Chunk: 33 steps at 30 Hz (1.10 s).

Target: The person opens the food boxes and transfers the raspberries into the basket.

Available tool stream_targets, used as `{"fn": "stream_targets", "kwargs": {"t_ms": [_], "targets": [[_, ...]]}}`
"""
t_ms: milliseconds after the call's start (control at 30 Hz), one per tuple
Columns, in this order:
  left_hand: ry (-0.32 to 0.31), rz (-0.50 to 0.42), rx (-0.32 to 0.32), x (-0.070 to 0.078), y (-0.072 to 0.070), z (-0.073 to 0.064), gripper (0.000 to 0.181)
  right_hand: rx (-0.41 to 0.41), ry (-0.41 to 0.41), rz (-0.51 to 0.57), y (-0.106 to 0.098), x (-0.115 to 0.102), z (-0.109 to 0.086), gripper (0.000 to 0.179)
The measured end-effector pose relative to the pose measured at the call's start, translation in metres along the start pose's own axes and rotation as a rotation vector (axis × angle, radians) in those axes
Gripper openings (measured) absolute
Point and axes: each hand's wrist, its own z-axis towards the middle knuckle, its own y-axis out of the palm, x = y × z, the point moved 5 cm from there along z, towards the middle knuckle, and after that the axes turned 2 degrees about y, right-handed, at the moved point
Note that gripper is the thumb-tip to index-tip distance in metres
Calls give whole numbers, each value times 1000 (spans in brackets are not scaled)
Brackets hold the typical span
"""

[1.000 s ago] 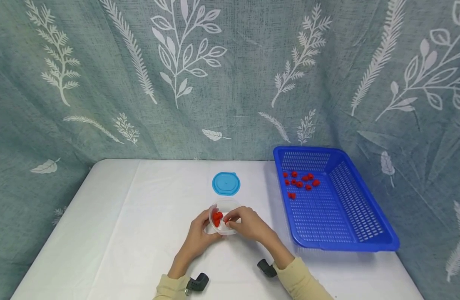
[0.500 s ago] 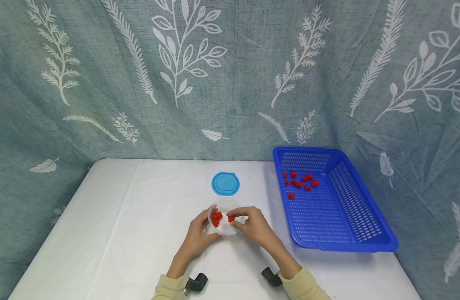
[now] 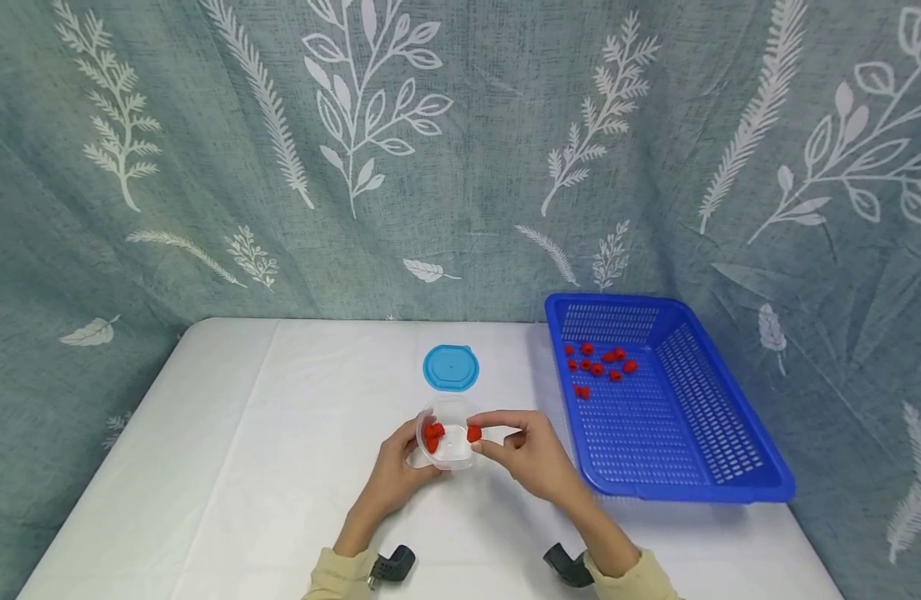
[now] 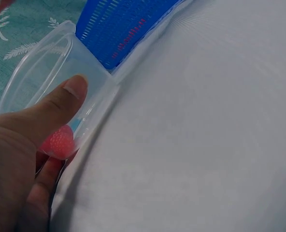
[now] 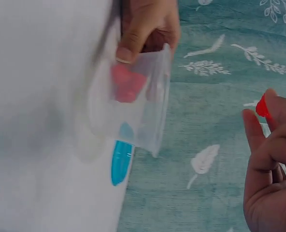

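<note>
My left hand (image 3: 402, 467) grips a clear plastic container (image 3: 456, 451), its thumb over the outside wall in the left wrist view. Several red raspberries (image 3: 433, 435) lie together at the container's left side, and one raspberry (image 4: 61, 143) shows through the wall near that hand. Between the thumb and index finger of my right hand (image 3: 535, 457), a single raspberry (image 5: 262, 107) is pinched. In the head view it overlaps the container's right rim; the right wrist view shows it apart from the container.
A blue lid (image 3: 451, 368) lies on the white-covered table (image 3: 280, 450) behind the container. To the right stands a blue mesh basket (image 3: 678, 425) with several raspberries (image 3: 598, 369) near its back left. A patterned green curtain (image 3: 490, 150) hangs behind the table.
My right hand has moved right, from inside the container to its right rim, with the pinched raspberry. The left hand and container have stayed nearly still.
</note>
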Motion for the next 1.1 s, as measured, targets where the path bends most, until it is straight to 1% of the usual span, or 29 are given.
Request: {"fn": "stream_targets", "kwargs": {"t_ms": [100,200,300,367,533,600,733,867,967,1033,1100], "targets": [[-5,0,2,-1,0,-1,86,25,-48,-4,-10,-14,-4,25],[14,-1,7,0,0,-1,85,62,-96,-27,-22,-28,-6,25],[34,-11,16,-1,0,-1,85,112,-108,-69,-39,-37,-5,28],[36,-18,19,-2,0,-2,86,149,-104,-88,-52,-40,-3,28],[25,-16,12,-2,0,-2,87,229,-104,-115,-88,-44,6,25],[30,-13,9,-2,0,-1,86,254,-103,-125,-104,-43,10,26],[39,-27,9,-2,0,-1,87,291,-77,-134,-134,-37,20,31],[40,-53,11,-3,0,-1,88,323,-62,-152,-160,-21,30,36],[32,-67,19,-3,0,-1,89,334,-45,-179,-176,-4,39,36],[35,-73,22,-2,0,-1,88,325,-16,-208,-187,8,44,36],[36,-78,22,-2,2,0,87,295,23,-246,-197,22,48,35]]}}
